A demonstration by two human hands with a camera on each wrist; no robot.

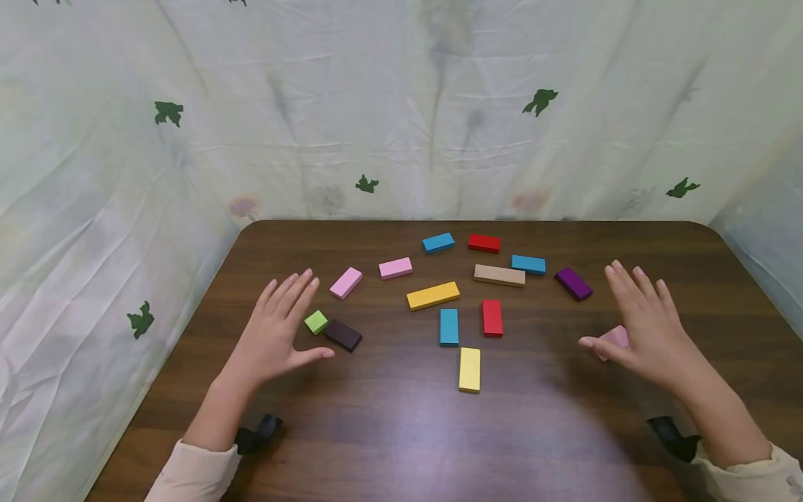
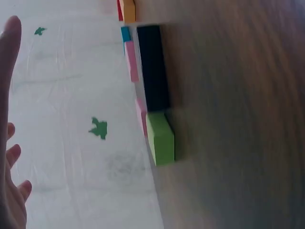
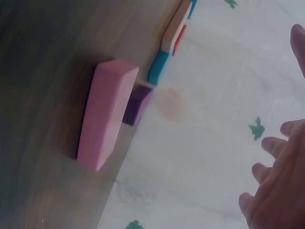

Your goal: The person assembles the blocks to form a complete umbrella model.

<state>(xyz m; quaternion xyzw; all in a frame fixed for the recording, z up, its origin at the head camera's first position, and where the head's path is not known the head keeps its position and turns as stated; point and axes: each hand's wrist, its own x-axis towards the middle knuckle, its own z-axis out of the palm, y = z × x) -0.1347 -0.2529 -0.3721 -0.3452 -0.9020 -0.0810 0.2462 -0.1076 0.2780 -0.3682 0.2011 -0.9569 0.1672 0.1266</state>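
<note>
My left hand (image 1: 274,335) hovers at the left with its fingers spread, holding nothing. Just right of its palm lie a small lime green block (image 1: 316,322) and a dark brown, nearly black block (image 1: 343,335), close end to end; the left wrist view shows both on the tabletop. On the other side, my right hand (image 1: 652,335) is also spread and holds nothing. A pink block (image 1: 615,337) lies beneath it, partly covered by the thumb. In the right wrist view this pink block (image 3: 106,114) rests on the table, apart from the fingers. Beyond it sits a purple block (image 1: 574,284).
Between the hands on the brown table (image 1: 389,432) lie several blocks, among them an orange-yellow one (image 1: 433,295), a pale yellow one (image 1: 469,369) and a tan one (image 1: 499,276), plus pink, blue and red ones. A patterned white cloth (image 1: 401,118) hangs behind the table's far edge.
</note>
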